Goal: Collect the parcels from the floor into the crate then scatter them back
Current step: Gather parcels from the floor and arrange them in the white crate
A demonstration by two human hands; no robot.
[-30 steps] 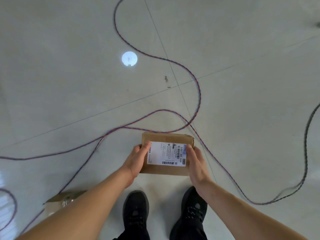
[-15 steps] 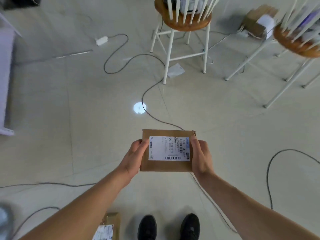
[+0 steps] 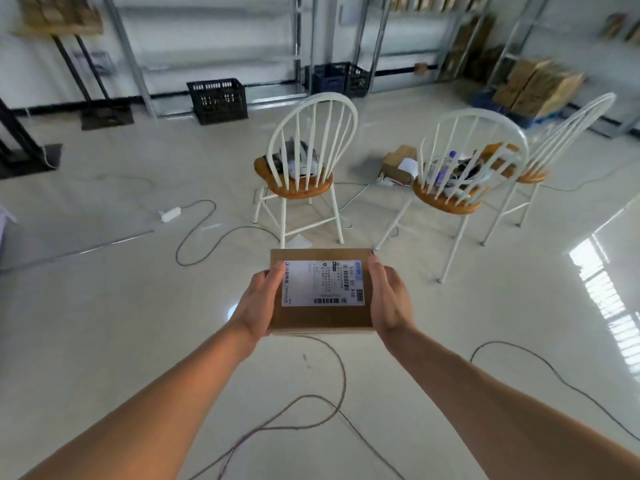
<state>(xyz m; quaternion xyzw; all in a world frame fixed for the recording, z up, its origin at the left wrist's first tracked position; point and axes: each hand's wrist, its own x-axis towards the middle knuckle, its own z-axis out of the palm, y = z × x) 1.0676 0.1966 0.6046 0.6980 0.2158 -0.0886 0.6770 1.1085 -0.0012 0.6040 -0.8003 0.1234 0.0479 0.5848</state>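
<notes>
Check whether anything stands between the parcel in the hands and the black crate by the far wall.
Left hand and right hand grip the parcel. Toward the black crate, the nearest white chair stands on or just right of the straight path, and a cable loops across the floor there. Passing left looks open.

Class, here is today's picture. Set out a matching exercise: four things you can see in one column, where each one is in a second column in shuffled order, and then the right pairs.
Things
1. parcel
2. black crate
3. white adapter
4. label

Places
A. on the floor at the far end of the room
B. stuck on top of the parcel
C. held between the left hand and the right hand
D. on the floor at the end of a cable

Pairs: 1-C, 2-A, 3-D, 4-B
</notes>
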